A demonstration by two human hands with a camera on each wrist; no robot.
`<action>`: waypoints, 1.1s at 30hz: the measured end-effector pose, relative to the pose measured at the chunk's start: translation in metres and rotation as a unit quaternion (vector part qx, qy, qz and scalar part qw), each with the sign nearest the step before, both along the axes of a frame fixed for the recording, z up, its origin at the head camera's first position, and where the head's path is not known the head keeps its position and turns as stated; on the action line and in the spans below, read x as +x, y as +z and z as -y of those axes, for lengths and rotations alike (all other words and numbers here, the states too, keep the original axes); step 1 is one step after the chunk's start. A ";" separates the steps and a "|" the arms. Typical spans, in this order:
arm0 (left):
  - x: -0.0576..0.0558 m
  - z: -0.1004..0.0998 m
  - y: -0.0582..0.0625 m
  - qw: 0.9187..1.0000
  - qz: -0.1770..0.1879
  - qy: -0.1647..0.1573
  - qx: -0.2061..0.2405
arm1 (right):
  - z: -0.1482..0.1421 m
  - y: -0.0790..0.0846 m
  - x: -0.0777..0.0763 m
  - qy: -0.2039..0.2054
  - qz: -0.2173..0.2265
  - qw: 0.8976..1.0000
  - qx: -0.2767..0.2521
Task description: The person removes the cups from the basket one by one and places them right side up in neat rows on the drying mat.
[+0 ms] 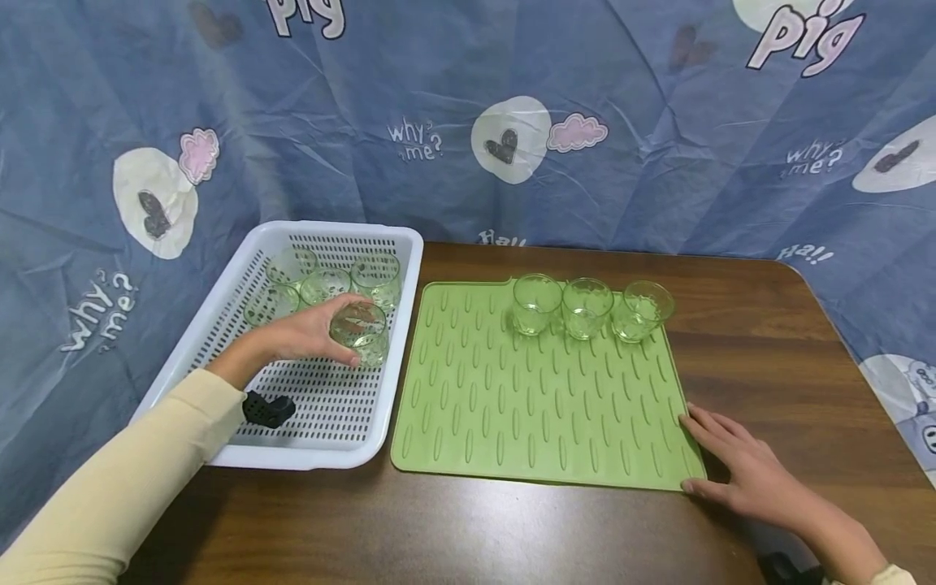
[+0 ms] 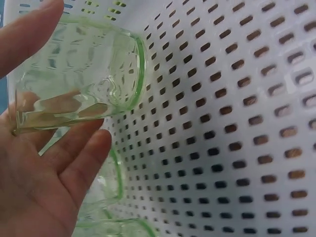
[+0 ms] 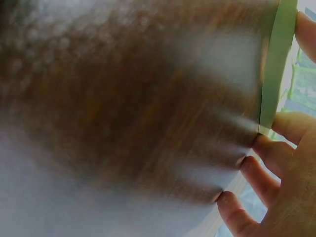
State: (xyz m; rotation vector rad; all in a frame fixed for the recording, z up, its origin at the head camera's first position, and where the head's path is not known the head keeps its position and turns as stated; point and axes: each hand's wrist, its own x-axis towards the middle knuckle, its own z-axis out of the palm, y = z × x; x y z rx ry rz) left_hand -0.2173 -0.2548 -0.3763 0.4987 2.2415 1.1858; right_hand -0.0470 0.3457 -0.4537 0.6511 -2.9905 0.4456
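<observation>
My left hand point(image 1: 303, 331) grips a clear, green-tinted drinking glass point(image 1: 369, 345) over the right part of the white basket point(image 1: 400, 357). In the left wrist view the thumb and fingers wrap around this glass point(image 2: 74, 74), close to the slotted basket floor. Several similar glasses point(image 1: 325, 284) stand behind it in the basket. On the right, my right hand point(image 1: 764, 479) rests with fingers spread at the right edge of the green ridged mat point(image 1: 541, 406). The right wrist view has fingertips touching the table beside the mat's edge point(image 3: 277, 69).
Three glasses point(image 1: 537, 305) stand in a row along the mat's back right. A black wrist strap piece point(image 1: 269, 410) shows at the left cuff, over the basket. Behind the brown wooden table point(image 1: 483, 528) hangs a blue printed cloth point(image 1: 439, 81).
</observation>
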 end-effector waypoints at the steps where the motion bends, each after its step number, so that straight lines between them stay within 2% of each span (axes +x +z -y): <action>1: 0.001 -0.001 0.002 1.000 -0.007 0.004 -0.008 | 0.000 0.000 -0.001 0.000 0.003 1.000 0.000; 8: 0.004 -0.007 0.011 0.996 -0.051 0.019 -0.074 | 0.001 0.001 -0.001 -0.003 0.013 1.000 0.000; 16: 0.011 -0.001 0.021 0.992 -0.081 0.020 -0.097 | 0.001 0.000 -0.001 0.003 0.004 1.000 0.000; 20: 0.013 0.003 0.034 0.989 -0.104 0.018 -0.101 | 0.001 0.002 -0.002 0.001 0.009 1.000 0.000; 22: 0.014 0.005 0.042 0.985 -0.124 0.026 -0.114 | 0.001 0.002 -0.001 0.000 0.010 1.000 0.001; 25: 0.015 0.008 0.054 0.984 -0.132 0.036 -0.117 | 0.001 0.002 -0.001 0.002 0.009 1.000 0.001; 33: 0.016 0.014 0.079 0.984 -0.147 0.056 -0.083 | 0.001 0.003 0.000 0.001 0.010 1.000 0.002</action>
